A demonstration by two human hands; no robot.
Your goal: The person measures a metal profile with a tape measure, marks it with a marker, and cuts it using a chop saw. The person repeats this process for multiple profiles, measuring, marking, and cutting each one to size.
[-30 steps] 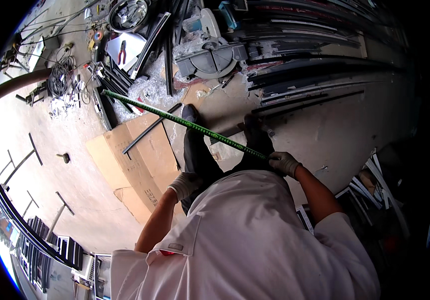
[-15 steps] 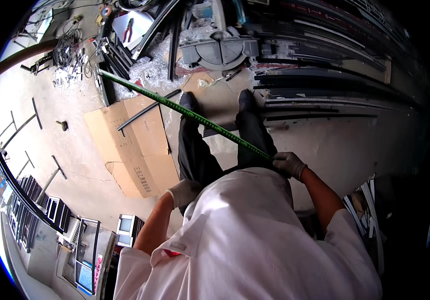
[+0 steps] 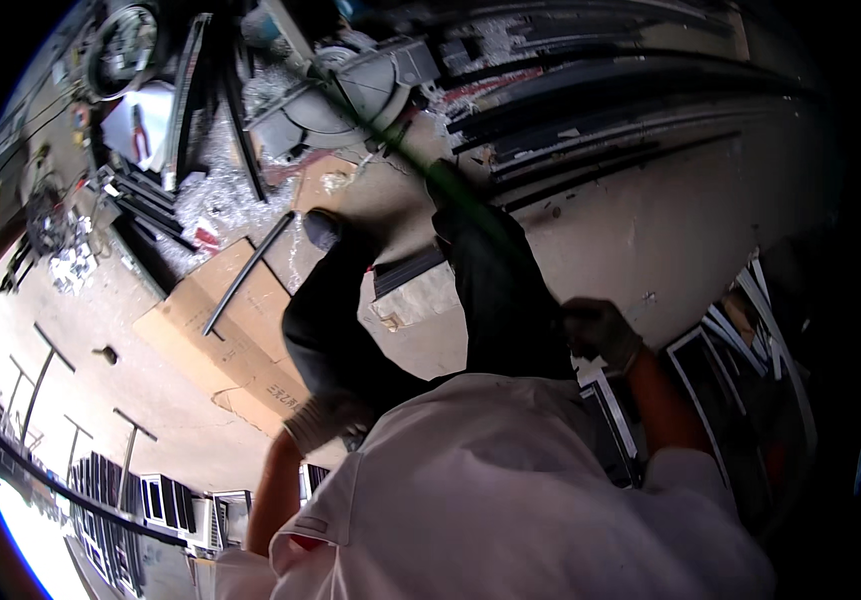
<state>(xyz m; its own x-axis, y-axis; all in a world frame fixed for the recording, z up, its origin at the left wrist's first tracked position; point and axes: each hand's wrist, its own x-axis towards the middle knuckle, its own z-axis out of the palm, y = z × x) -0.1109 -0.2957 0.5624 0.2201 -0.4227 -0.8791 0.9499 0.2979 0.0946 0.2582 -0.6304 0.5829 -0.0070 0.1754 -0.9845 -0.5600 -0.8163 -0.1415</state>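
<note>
White cloth fills the near edge: the person's shirt point(image 3: 510, 500), with both bare forearms coming out from under it. The left hand point(image 3: 325, 420), in a pale knit glove, sits low beside the left knee; its fingers seem curled, but whether they close on anything cannot be told from here. The right hand point(image 3: 600, 335), in a darker glove, is clenched just beside the right thigh, gripping the near end of a long thin green rod point(image 3: 420, 160) (blurred, so it shows only as a faint streak). The rod runs from that fist up and to the left, across the dark trouser legs point(image 3: 490, 290) and over the black shoes point(image 3: 325, 228), toward the round grey saw machine point(image 3: 350, 95) at the far end.

Beneath the legs lies the dusty concrete floor point(image 3: 650, 220). A flattened brown cardboard sheet point(image 3: 220, 330) rests on it to the left, with a dark metal strip point(image 3: 245, 275) lying slantwise across it. Farther off, a heap of bright metal shavings point(image 3: 215, 195) is spread near the saw, and long dark metal profiles point(image 3: 600, 110) lie in rows along the right.
</note>
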